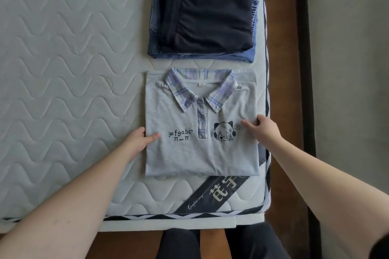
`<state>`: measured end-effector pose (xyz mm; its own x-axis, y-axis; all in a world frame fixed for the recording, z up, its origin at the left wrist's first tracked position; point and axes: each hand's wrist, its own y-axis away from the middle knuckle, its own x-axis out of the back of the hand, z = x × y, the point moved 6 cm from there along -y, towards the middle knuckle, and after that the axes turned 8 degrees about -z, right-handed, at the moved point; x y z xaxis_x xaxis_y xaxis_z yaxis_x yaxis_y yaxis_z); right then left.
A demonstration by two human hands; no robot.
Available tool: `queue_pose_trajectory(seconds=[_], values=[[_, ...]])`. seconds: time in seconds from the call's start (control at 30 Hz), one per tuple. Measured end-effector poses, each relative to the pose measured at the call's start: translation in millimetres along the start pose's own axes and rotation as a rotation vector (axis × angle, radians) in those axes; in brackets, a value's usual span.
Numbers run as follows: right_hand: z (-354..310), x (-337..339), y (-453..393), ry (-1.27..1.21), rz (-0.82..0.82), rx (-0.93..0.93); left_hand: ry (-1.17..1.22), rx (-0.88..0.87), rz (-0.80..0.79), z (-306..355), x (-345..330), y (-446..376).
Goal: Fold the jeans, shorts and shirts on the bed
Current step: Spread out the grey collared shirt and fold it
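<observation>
A light grey polo shirt [185,153] with a plaid collar lies folded into a rectangle near the mattress's front right corner. My left hand [140,140] grips its left edge, thumb on top and fingers tucked under the fabric. My right hand [261,127] grips the right edge the same way, thumb lying on the cloth beside the cartoon print. Beyond the shirt sits a folded stack: black shorts [210,14] on top of blue jeans [155,19], with a lighter blue garment [246,54] showing underneath at the right.
The quilted white mattress [63,69] stretches to the left. Its right edge [266,65] runs close beside both piles, with a wooden bed frame [282,69] and grey floor beyond. A dark label [212,193] lies at the front corner.
</observation>
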<state>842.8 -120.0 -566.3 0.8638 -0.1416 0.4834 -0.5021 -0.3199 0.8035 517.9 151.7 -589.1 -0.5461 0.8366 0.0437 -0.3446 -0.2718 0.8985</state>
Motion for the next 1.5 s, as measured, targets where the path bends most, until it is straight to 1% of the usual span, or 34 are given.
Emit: queue_pose_trajectory(seconds=[0.1,0.17,0.27,0.37,0.47,0.57,0.63,0.7,0.77,0.8,0.83,0.87,0.9,0.93,0.97,1.0,1.03,1.1,1.13,1.2,1.27,1.33,1.43,1.5], values=[[18,-16,24,0.027,0.028,-0.011,0.04,0.0,0.043,-22,-10,19],[32,-30,38,0.023,-0.024,-0.055,0.024,0.006,0.071,-39,-17,30],[49,-51,57,0.056,-0.133,-0.107,-0.045,-0.005,0.122,-62,-26,42],[55,-65,70,0.083,-0.169,-0.074,-0.193,-0.041,0.251,-66,-26,50],[58,-64,77,0.11,-0.096,-0.023,-0.353,-0.119,0.338,-60,-21,52],[73,-64,82,-0.011,-0.046,-0.04,-0.445,-0.161,0.393,-58,-11,55],[83,-70,86,-0.048,-0.001,-0.041,-0.519,-0.179,0.429,-60,-8,56],[90,-77,88,-0.063,0.063,-0.06,-0.548,-0.173,0.44,-65,-10,55],[90,-82,90,-0.08,0.094,-0.101,-0.511,-0.138,0.442,-72,-14,56],[88,-83,92,-0.058,0.118,-0.122,-0.496,-0.119,0.482,-74,-16,60],[85,-82,97,0.0,0.174,-0.133,-0.535,-0.126,0.566,-73,-17,66],[82,-80,103,0.077,0.261,-0.122,-0.628,-0.174,0.669,-67,-20,75],[76,-80,109,0.134,0.352,-0.076,-0.742,-0.27,0.753,-58,-27,83],[67,-81,115,0.174,0.418,0.008,-0.852,-0.403,0.791,-47,-38,89],[56,-87,119,0.223,0.444,0.118,-0.946,-0.537,0.762,-38,-51,89],[42,-96,120,0.299,0.431,0.224,-1.031,-0.637,0.686,-30,-67,85],[28,-108,118,0.379,0.399,0.311,-1.111,-0.683,0.592,-26,-84,78],[-1,-131,107,0.469,0.321,0.416,-1.257,-0.664,0.42,-21,-115,57],[-14,-141,103,0.486,0.292,0.445,-1.314,-0.645,0.372,-22,-127,48],[-33,-160,91,0.513,0.266,0.461,-1.389,-0.614,0.369,-27,-140,32],[-35,-170,78,0.535,0.245,0.435,-1.419,-0.605,0.379,-33,-142,20],[-28,-173,70,0.588,0.254,0.453,-1.431,-0.638,0.398,-37,-141,14],[-8,-164,67,0.711,0.247,0.508,-1.434,-0.668,0.379,-40,-133,14],[14,-148,66,0.752,0.245,0.467,-1.441,-0.639,0.379,-50,-114,17]])
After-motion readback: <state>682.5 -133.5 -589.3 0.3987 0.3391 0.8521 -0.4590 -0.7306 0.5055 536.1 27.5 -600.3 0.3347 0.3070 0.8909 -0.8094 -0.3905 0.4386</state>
